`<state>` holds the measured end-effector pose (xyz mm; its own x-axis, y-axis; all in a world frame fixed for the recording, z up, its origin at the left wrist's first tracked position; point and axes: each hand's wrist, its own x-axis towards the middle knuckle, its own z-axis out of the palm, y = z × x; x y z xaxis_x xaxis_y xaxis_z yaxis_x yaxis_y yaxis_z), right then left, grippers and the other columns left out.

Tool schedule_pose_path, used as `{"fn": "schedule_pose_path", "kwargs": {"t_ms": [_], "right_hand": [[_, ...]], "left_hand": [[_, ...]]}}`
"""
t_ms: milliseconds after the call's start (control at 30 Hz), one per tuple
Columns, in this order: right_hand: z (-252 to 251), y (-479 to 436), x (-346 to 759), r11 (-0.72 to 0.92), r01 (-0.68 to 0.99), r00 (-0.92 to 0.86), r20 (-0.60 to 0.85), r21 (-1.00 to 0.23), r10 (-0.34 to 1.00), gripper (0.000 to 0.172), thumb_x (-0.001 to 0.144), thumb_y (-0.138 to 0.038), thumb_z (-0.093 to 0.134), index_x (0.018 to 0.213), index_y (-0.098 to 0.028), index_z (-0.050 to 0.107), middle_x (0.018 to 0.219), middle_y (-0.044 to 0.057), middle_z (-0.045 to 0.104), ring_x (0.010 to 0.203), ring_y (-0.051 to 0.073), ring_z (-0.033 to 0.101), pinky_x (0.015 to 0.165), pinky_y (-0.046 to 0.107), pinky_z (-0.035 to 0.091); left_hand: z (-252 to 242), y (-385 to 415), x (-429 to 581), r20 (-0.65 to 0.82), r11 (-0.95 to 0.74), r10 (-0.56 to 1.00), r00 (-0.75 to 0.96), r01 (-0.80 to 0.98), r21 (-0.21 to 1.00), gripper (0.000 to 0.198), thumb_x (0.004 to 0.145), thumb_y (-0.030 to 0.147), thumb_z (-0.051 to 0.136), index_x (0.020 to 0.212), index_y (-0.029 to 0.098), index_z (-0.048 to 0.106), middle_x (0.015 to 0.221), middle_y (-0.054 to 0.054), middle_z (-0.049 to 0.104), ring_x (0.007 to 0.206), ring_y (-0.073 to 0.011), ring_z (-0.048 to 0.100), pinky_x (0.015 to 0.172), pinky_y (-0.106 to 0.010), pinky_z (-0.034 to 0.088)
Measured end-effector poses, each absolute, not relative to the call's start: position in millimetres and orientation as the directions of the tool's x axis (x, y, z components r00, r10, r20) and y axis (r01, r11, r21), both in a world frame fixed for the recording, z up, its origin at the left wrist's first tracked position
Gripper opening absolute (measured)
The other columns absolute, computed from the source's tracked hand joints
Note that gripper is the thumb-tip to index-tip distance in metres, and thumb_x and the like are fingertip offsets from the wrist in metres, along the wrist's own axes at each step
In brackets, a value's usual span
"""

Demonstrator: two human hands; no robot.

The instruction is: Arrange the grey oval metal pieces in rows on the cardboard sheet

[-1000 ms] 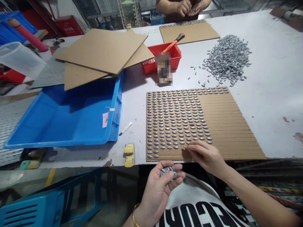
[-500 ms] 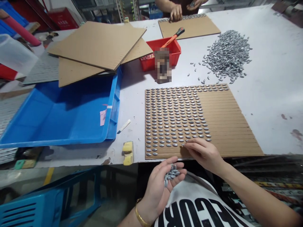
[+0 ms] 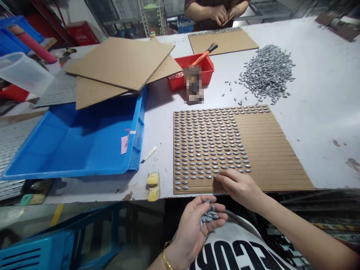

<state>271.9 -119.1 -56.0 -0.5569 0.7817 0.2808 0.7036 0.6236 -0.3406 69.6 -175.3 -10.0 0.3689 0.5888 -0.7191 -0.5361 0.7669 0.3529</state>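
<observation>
My left hand (image 3: pixel 194 225) is palm up below the table's front edge, its fingers curled around a small heap of silver spindle-shaped metal pieces (image 3: pixel 209 215). Over the lower part of a lined cardboard sheet (image 3: pixel 270 150), my right hand (image 3: pixel 239 185) has thumb and fingers pinched together. A silver spindle-shaped piece (image 3: pixel 215 176) shows at its fingertips, touching the cardboard at the end of a row. Rows of the same pieces (image 3: pixel 208 142) cover the sheet's left part and its top edge. Two pieces (image 3: pixel 180 188) lie in the bottom row at the left.
A loose pile of silver pieces (image 3: pixel 267 73) lies behind the sheet. A red bin (image 3: pixel 208 71) holds an orange-handled tool (image 3: pixel 204 54). Left stands a blue tray (image 3: pixel 98 150) under stacked cardboard (image 3: pixel 120 60). A yellow block (image 3: pixel 153 186) sits at the edge. Across the table, a co-worker's hands (image 3: pixel 225 15) meet.
The view has tilted up slightly, so the table appears lower. My right fingertips have shifted slightly left along the row. The co-worker's hand has lifted from the far sheet to the other hand.
</observation>
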Motion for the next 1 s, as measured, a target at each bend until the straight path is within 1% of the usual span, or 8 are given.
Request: {"fn": "schedule_pose_path", "kwargs": {"t_ms": [133, 367, 500, 567, 633, 800, 900, 1000], "right_hand": [[-54, -119, 272, 0.657, 0.687, -0.599, 0.271, -0.311, 0.754, 0.031, 0.09, -0.009, 0.043, 0.117, -0.018, 0.058, 0.102, 0.01, 0.063, 0.086, 0.016, 0.06, 0.069, 0.025, 0.051], [-52, -119, 272, 0.666, 0.685, -0.616, 0.253, -0.295, 0.746, 0.029, 0.089, -0.008, 0.042, 0.111, -0.016, 0.06, 0.1, 0.011, 0.062, 0.086, 0.017, 0.058, 0.067, 0.025, 0.051], [-54, -118, 272, 0.647, 0.69, -0.596, 0.252, -0.326, 0.763, 0.031, 0.089, -0.007, 0.041, 0.111, -0.016, 0.06, 0.102, 0.011, 0.061, 0.089, 0.017, 0.058, 0.07, 0.026, 0.052], [-50, -117, 271, 0.617, 0.685, -0.561, 0.259, -0.389, 0.786, 0.03, 0.09, -0.007, 0.041, 0.113, -0.017, 0.058, 0.104, 0.01, 0.061, 0.09, 0.017, 0.059, 0.072, 0.026, 0.052], [-41, -119, 270, 0.573, 0.647, -0.517, 0.262, -0.503, 0.815, 0.028, 0.09, -0.009, 0.043, 0.112, -0.019, 0.058, 0.105, 0.01, 0.061, 0.091, 0.016, 0.059, 0.074, 0.026, 0.052], [-8, -133, 265, 0.437, 0.389, -0.553, 0.174, -0.811, 0.815, 0.023, 0.089, -0.013, 0.05, 0.109, -0.02, 0.059, 0.098, 0.008, 0.061, 0.087, 0.015, 0.06, 0.074, 0.025, 0.052], [-3, -141, 260, 0.331, 0.286, -0.555, 0.126, -0.899, 0.822, 0.02, 0.089, -0.013, 0.05, 0.106, -0.02, 0.06, 0.094, 0.007, 0.063, 0.086, 0.014, 0.061, 0.074, 0.025, 0.051], [-10, -144, 256, 0.154, 0.248, -0.463, 0.023, -0.957, 0.886, 0.012, 0.09, -0.017, 0.052, 0.097, -0.019, 0.062, 0.087, 0.004, 0.063, 0.08, 0.013, 0.06, 0.071, 0.025, 0.049]], "left_hand": [[-11, -175, 70, -0.716, 0.759, 0.596, 0.363, -0.547, 0.353, 0.029, 0.086, 0.028, 0.056, 0.107, 0.008, 0.058, 0.091, -0.015, 0.069, 0.078, -0.022, 0.068, 0.072, -0.031, 0.052], [-9, -176, 70, -0.737, 0.75, 0.591, 0.327, -0.56, 0.353, 0.029, 0.088, 0.026, 0.052, 0.109, 0.006, 0.056, 0.093, -0.017, 0.068, 0.08, -0.0227, 0.068, 0.075, -0.032, 0.052], [-7, -176, 71, -0.737, 0.753, 0.594, 0.322, -0.544, 0.369, 0.025, 0.087, 0.025, 0.054, 0.107, 0.01, 0.052, 0.094, -0.016, 0.069, 0.079, -0.022, 0.068, 0.073, -0.032, 0.052], [-8, -176, 71, -0.725, 0.749, 0.608, 0.324, -0.535, 0.39, 0.021, 0.087, 0.027, 0.056, 0.102, 0.012, 0.052, 0.092, -0.015, 0.069, 0.077, -0.0213, 0.068, 0.071, -0.031, 0.051], [-9, -174, 72, -0.707, 0.735, 0.634, 0.312, -0.527, 0.427, 0.02, 0.085, 0.028, 0.059, 0.097, 0.013, 0.053, 0.086, -0.012, 0.069, 0.073, -0.0195, 0.067, 0.068, -0.03, 0.051], [-10, -168, 75, -0.672, 0.665, 0.708, 0.214, -0.523, 0.534, 0.021, 0.075, 0.023, 0.071, 0.089, 0.01, 0.063, 0.068, -0.003, 0.061, 0.06, -0.0087, 0.055, 0.059, -0.021, 0.046], [-10, -165, 79, -0.668, 0.647, 0.719, 0.19, -0.533, 0.545, 0.018, 0.074, 0.021, 0.072, 0.085, 0.011, 0.062, 0.064, 0.0, 0.058, 0.057, -0.0069, 0.051, 0.057, -0.02, 0.043], [-10, -165, 83, -0.659, 0.651, 0.719, 0.222, -0.547, 0.526, 0.016, 0.074, 0.021, 0.071, 0.082, 0.014, 0.058, 0.062, 0.001, 0.058, 0.056, -0.008, 0.052, 0.056, -0.021, 0.042]]}}
